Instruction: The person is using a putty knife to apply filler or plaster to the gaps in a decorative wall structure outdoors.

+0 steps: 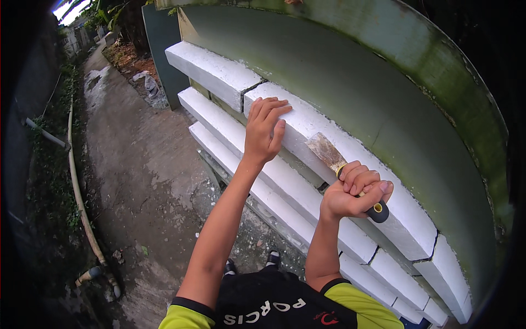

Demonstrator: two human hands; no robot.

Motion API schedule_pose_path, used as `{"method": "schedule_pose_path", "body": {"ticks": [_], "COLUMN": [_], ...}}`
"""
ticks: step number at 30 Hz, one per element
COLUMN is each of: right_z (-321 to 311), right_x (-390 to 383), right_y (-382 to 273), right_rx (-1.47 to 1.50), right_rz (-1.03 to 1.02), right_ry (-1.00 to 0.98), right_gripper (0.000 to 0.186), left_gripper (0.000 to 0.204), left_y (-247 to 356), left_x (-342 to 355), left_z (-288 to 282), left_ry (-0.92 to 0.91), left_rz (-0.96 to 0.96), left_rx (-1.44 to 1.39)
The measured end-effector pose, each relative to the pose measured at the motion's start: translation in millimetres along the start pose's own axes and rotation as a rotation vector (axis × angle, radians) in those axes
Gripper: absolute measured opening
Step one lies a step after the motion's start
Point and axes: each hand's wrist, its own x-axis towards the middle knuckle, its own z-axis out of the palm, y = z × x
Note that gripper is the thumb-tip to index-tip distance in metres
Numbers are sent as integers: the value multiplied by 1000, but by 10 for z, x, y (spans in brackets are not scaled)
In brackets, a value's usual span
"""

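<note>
My right hand (359,192) is closed round the black and yellow handle of a putty knife (325,151). Its worn, stained metal blade points up and left, over the face of a white block (307,118) in the top row. My left hand (266,129) lies on the left part of that same block, near the dark joint with its neighbour, fingers stretched out and holding nothing. Below, more white blocks (219,115) run in stepped rows along the green wall (329,66). Whether the blade touches the block I cannot tell.
A wet concrete path (142,164) runs along the left, with a pale pipe (76,175) and weeds at its edge. My feet (273,257) stand at the wall's base. A mossy curved ledge (416,49) overhangs the blocks, and a crumpled bag (150,85) lies farther off.
</note>
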Motion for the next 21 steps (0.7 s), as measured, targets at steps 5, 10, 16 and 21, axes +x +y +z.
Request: {"method": "schedule_pose_path", "body": {"ticks": [5, 10, 16, 21], "right_z": [-125, -67, 287, 67], "right_x": [-13, -118, -257, -266], "right_y": [-206, -13, 144, 16], "right_rx": [18, 50, 93, 80], "right_rz": [50, -2, -15, 48], "right_ry": [-6, -18, -135, -127], "right_gripper": [29, 28, 28, 31], "left_gripper": [24, 23, 27, 53], "left_y": [19, 54, -1, 74], "left_x": [-20, 13, 47, -221], "left_z": [-64, -69, -179, -266], "left_ry": [0, -10, -118, -148], "left_rz": [-55, -32, 3, -115], "left_rx": [-21, -26, -28, 86]}}
